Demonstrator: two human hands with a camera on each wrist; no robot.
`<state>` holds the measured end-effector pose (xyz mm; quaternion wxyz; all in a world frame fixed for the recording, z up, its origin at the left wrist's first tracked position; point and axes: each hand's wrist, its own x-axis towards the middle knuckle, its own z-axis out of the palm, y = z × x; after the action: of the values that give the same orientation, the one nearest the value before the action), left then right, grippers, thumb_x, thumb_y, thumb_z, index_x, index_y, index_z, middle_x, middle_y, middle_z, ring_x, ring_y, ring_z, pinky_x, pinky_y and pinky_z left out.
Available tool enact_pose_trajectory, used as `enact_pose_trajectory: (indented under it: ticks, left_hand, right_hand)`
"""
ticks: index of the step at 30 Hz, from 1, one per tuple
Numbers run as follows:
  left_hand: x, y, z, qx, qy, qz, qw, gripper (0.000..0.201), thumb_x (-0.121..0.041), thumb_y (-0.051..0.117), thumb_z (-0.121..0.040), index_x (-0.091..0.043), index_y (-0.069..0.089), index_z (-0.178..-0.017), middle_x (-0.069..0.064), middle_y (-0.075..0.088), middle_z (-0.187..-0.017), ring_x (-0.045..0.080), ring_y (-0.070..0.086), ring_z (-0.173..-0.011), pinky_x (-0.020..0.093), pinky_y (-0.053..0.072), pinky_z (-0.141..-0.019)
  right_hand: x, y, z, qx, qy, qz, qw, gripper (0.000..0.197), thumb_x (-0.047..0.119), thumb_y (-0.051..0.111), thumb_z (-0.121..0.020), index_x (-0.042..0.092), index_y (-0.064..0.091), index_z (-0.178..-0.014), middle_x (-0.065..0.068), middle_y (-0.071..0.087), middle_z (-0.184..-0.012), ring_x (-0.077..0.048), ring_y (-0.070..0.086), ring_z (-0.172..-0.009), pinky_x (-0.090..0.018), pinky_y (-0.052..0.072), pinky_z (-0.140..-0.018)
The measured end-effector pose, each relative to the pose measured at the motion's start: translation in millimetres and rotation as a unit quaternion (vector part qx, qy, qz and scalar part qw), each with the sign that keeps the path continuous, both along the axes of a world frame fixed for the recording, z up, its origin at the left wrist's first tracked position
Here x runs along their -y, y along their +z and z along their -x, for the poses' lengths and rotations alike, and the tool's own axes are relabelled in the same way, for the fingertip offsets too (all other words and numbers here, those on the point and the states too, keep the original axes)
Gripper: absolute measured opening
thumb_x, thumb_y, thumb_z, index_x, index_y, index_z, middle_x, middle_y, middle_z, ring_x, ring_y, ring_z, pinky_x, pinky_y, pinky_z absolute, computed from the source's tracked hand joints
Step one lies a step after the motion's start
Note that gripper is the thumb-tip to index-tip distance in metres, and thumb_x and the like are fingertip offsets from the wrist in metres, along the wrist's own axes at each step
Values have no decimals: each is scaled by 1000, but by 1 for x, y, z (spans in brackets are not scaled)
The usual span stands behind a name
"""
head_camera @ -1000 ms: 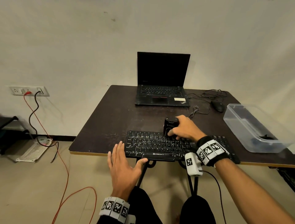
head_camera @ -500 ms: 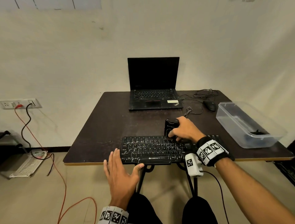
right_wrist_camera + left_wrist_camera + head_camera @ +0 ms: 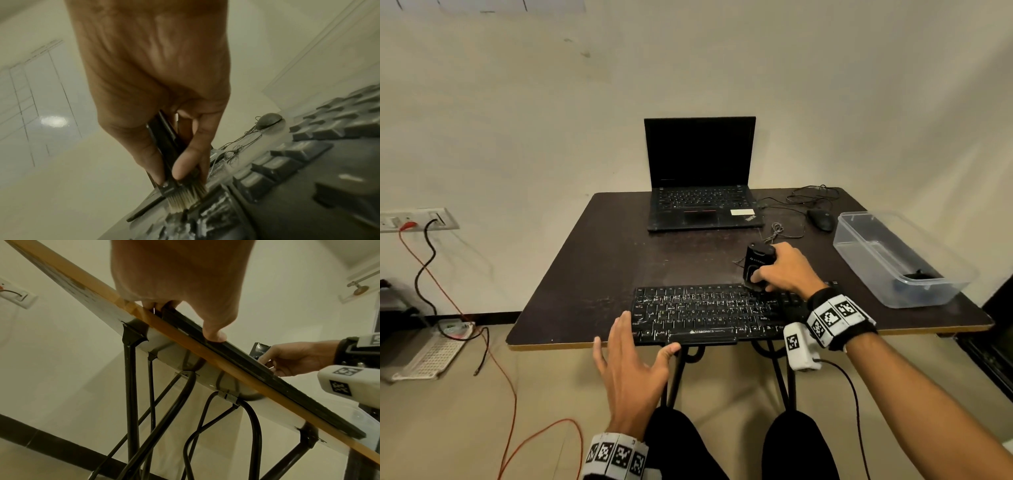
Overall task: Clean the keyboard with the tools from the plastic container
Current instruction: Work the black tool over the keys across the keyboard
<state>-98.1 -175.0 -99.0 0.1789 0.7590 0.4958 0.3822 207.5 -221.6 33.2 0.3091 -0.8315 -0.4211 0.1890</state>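
Note:
A black keyboard [image 3: 709, 313] lies along the front edge of the dark table [image 3: 592, 274], dusted with white specks. My right hand [image 3: 784, 270] grips a black brush tool [image 3: 756, 263] upright over the keyboard's top row; in the right wrist view its pale bristles [image 3: 185, 199] touch the keys [image 3: 273, 164]. My left hand [image 3: 633, 356] is flat with straight fingers at the keyboard's front left corner, thumb against its front edge [image 3: 216, 337]. The clear plastic container [image 3: 893, 257] sits at the right with a dark item inside.
An open black laptop [image 3: 702, 181] stands at the back of the table, with a black mouse [image 3: 822, 219] and loose cables [image 3: 780, 229] to its right. A wall socket [image 3: 417, 219] with red and black cords is at the left. Table legs [image 3: 131, 386] run below.
The head view has shifted slightly; both hands stay where they were, the right still holding the brush at the top row and the left at the front corner.

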Motion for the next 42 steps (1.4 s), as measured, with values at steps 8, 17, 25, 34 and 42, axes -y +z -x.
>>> enact_pose_trajectory:
  ticks: [8, 17, 25, 34, 42]
  left_hand:
    - [-11, 1, 4, -31, -12, 7, 999, 113, -90, 49, -72, -18, 34, -159, 2, 42, -162, 11, 24, -156, 39, -8, -129]
    - [-7, 5, 1, -10, -17, 17, 1000, 115, -91, 52, -73, -18, 34, -159, 4, 40, -164, 11, 21, -157, 37, -12, -128]
    - [-8, 3, 3, -18, -19, 20, 999, 115, -93, 46, -72, -21, 31, -160, 4, 38, -164, 10, 20, -158, 36, -14, -128]
    - [-8, 1, 4, -9, -17, 19, 1000, 112, -92, 52, -74, -22, 32, -159, 4, 41, -163, 9, 21, -157, 39, -10, -129]
    - [-5, 6, 1, -5, -15, 31, 999, 108, -78, 63, -74, -19, 33, -160, 7, 41, -163, 11, 21, -157, 42, -9, -129]
  right_hand:
    - [6, -1, -12, 24, -20, -5, 999, 21, 14, 83, -78, 19, 70, -93, 0, 78, -88, -17, 76, -58, -29, 61, -65]
    - [21, -2, -27, 5, -4, 20, 1000, 26, 13, 87, -76, 17, 71, -98, 1, 78, -89, -20, 78, -62, -33, 64, -65]
    - [24, -4, -31, -12, 15, 20, 1000, 34, 13, 89, -75, 14, 72, -104, -1, 79, -92, -21, 79, -65, -41, 68, -72]
    - [25, -12, -26, -22, 41, 2, 999, 29, 11, 87, -75, 17, 76, -101, -4, 81, -90, -23, 80, -69, -34, 63, -60]
    - [19, -13, -29, -25, 9, -11, 1000, 31, 9, 87, -76, 16, 74, -103, -2, 78, -93, -22, 79, -68, -29, 61, -59]
